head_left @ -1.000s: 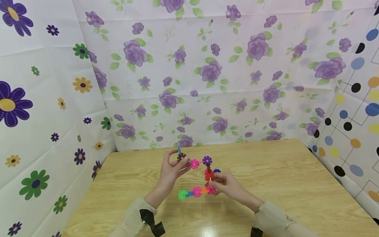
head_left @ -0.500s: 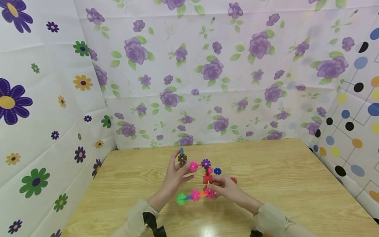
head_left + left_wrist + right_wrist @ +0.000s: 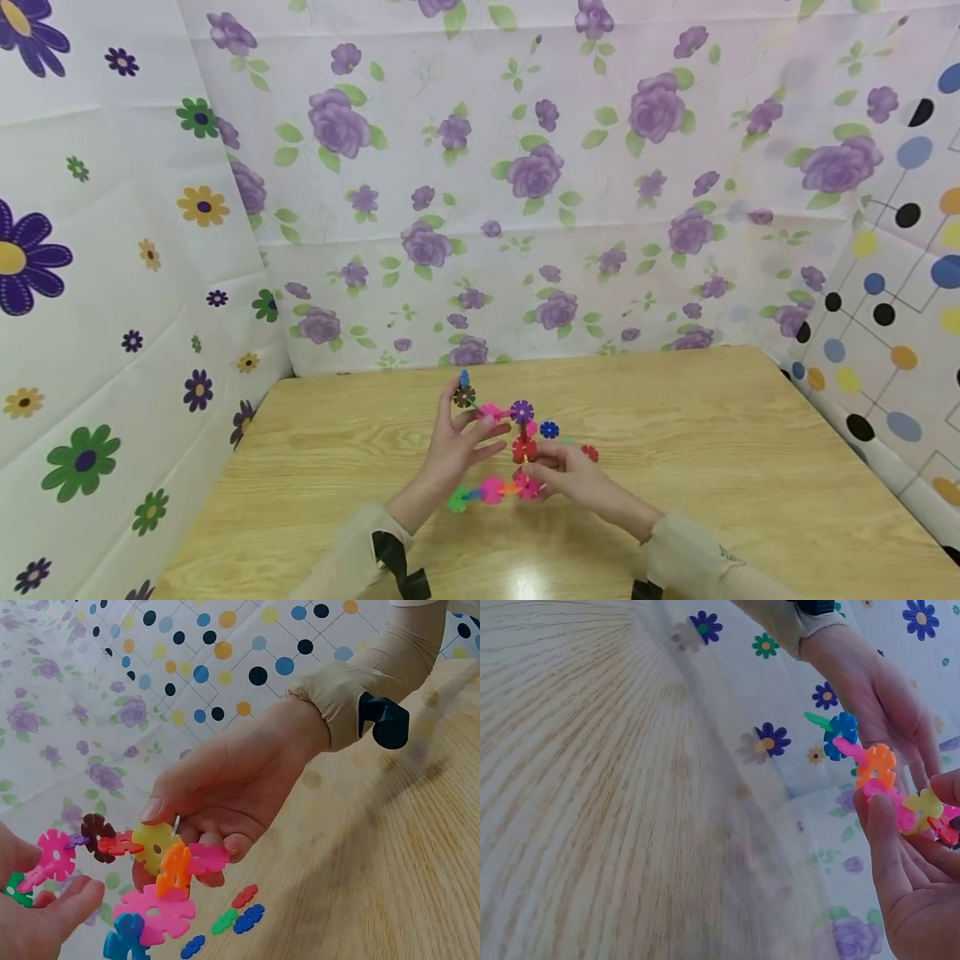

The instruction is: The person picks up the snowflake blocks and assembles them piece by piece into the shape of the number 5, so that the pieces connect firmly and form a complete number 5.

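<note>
A bent chain of slotted plastic snowflake discs (image 3: 492, 490) hangs between the hands, above the table. My right hand (image 3: 573, 483) pinches it at a yellow disc (image 3: 156, 847) between thumb and fingers. Below that grip, pink, orange, blue and green discs run left; above it, red, brown, purple and pink ones lead to a brown disc (image 3: 464, 397) with a blue one at the tip. My left hand (image 3: 453, 446) has its fingers spread around the upper arm of the chain, the thumb right at a pink disc (image 3: 56, 853). Its fingertips stand apart.
Several loose discs lie on the wooden table (image 3: 675, 417) behind the right hand, among them a blue disc (image 3: 550, 430) and a red disc (image 3: 590, 454). A floral cloth (image 3: 420, 167) hangs at the table's back edge, with patterned cloths on both sides.
My left hand has let go of the brown disc and shifted right to the pink disc. The right hand keeps its pinch; the chain has dipped slightly, and the loose discs show more.
</note>
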Demonstrator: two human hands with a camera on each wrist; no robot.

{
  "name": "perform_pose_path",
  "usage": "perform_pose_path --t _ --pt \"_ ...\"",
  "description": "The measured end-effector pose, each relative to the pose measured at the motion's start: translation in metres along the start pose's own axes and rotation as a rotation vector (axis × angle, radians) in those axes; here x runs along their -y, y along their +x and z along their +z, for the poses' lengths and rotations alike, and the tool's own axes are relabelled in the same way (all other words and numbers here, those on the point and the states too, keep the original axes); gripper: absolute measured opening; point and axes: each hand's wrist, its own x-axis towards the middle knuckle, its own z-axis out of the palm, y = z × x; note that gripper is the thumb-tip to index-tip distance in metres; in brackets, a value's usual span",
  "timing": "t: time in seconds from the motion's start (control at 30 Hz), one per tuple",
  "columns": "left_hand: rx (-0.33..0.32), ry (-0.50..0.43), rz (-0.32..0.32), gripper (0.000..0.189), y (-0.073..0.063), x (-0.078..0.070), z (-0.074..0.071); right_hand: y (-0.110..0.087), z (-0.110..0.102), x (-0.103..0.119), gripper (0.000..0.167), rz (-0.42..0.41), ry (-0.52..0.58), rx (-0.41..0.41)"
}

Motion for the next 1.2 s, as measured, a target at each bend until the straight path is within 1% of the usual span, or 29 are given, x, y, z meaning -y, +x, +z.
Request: perform_pose_path --t 0.13,0.23,0.33,0.47,0.57,0.7,0.83,0.87,1.0,1.13,1.2 --pt "-0.057 -0.008 0.035 0.073 0.001 0.002 0.002 0.002 0.002 -0.002 0.042 -0.005 0.007 0.017" --pt "-0.081 0.002 0.071 0.071 0.002 0.003 0.003 0.003 0.002 -0.005 0.044 0.002 -0.003 0.018" --pt "-0.083 0.013 0.117 0.07 0.002 0.003 0.004 0.003 0.001 -0.005 0.048 0.018 -0.018 0.01" --pt "-0.075 0.029 0.18 0.07 0.003 0.001 0.006 0.002 -0.001 -0.002 0.067 0.046 -0.026 -0.003" --pt "-0.06 0.04 0.224 0.069 0.003 -0.002 0.007 0.0 -0.004 0.003 0.075 0.042 -0.03 0.008" --pt "-0.042 0.053 0.258 0.068 0.002 -0.004 0.008 0.0 -0.011 0.005 0.063 -0.002 -0.068 0.036" --pt "-0.032 0.068 0.279 0.067 0.001 -0.006 0.008 0.001 -0.025 0.003 0.049 -0.052 -0.124 0.058" --pt "-0.031 0.072 0.286 0.067 0.001 -0.006 0.007 0.001 -0.029 0.002 0.047 -0.076 -0.138 0.06" --pt "-0.028 0.068 0.319 0.067 0.001 -0.007 0.005 0.002 -0.048 -0.003 0.043 -0.109 -0.188 0.01" --pt "-0.018 0.066 0.337 0.068 0.001 -0.008 0.002 0.001 -0.062 -0.007 0.043 -0.063 -0.25 -0.069" --pt "-0.017 0.065 0.336 0.067 0.0 -0.008 0.0 0.001 -0.065 -0.009 0.039 -0.037 -0.311 -0.112"
